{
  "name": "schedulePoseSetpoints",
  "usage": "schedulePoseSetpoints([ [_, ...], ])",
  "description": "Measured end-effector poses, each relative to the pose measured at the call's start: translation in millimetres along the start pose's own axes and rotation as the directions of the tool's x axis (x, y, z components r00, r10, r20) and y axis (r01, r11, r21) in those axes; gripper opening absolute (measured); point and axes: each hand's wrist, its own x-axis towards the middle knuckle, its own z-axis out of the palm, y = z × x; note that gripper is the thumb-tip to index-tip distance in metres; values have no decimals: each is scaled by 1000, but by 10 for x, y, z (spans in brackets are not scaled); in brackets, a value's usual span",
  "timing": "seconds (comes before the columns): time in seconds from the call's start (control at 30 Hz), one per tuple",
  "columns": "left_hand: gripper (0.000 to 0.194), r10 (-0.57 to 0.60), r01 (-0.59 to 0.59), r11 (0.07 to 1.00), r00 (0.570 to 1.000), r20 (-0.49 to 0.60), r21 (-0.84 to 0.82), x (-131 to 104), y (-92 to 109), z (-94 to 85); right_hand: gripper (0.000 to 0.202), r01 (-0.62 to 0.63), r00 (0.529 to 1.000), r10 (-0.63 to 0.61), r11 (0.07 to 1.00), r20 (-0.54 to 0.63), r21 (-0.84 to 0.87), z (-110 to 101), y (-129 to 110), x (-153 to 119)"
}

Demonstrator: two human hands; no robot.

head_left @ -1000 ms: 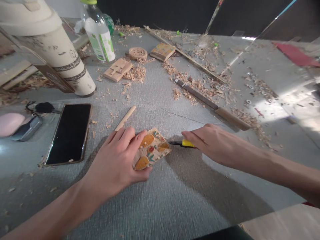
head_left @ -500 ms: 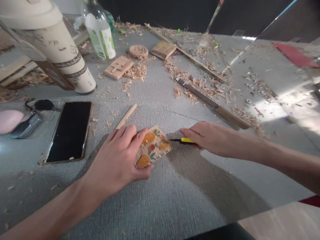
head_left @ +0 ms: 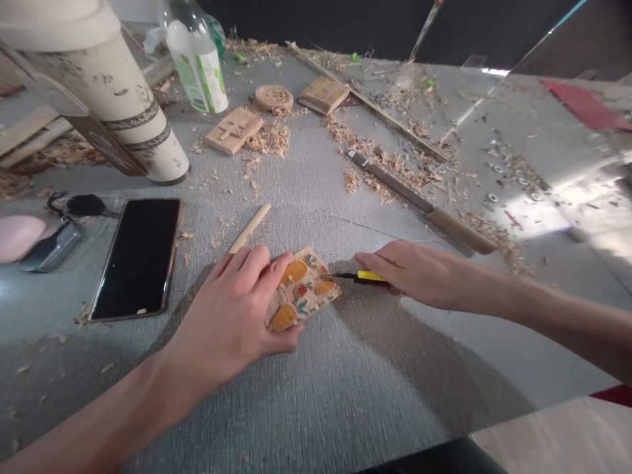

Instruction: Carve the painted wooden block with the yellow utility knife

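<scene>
My left hand [head_left: 237, 309] grips a small carved wooden block [head_left: 316, 298] by its left side and presses it to the grey tabletop. Orange fruit shapes, green leaves and a red berry are painted on the block's top. In my right hand [head_left: 399, 270] is a slim craft knife [head_left: 368, 276] with a yellow and black handle, my fingers closed round it. The knife's blade tip reaches over the upper right part of the block, seemingly touching it. Just beyond my left fingers lies a short pale wooden stick [head_left: 253, 225], its near end hidden behind them.
A dark phone [head_left: 138, 257], a tall tumbler [head_left: 128, 99] and a bottle [head_left: 195, 66] stand or lie left. Further back are carved wooden pieces [head_left: 234, 131] among shavings [head_left: 271, 141]. A long flat file [head_left: 424, 204] with a wooden handle lies beyond my right hand.
The knife's tip has moved slightly left, further over the block. Both hands stay in nearly the same place, and the block has hardly shifted.
</scene>
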Motion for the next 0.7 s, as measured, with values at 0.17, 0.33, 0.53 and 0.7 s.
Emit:
schedulePoseSetpoints([
  [0.17, 85, -32, 31, 999, 999, 22, 10, -9, 7, -1, 37, 29, 999, -30, 999, -36, -31, 24, -60, -33],
  [0.33, 83, -34, 34, 999, 999, 29, 4, -5, 12, -4, 34, 59, 994, -73, 984, -78, -166, 108, -63, -69],
  [0.53, 82, -29, 29, 999, 999, 18, -29, 6, 3, 14, 36, 76, 991, -111, 925, -72, -374, 127, -117, -60],
  [0.7, 72, -32, 33, 999, 999, 24, -41, 21, 9, 5, 25, 99, 991, -55, 918, 122, -384, -67, -229, 78],
])
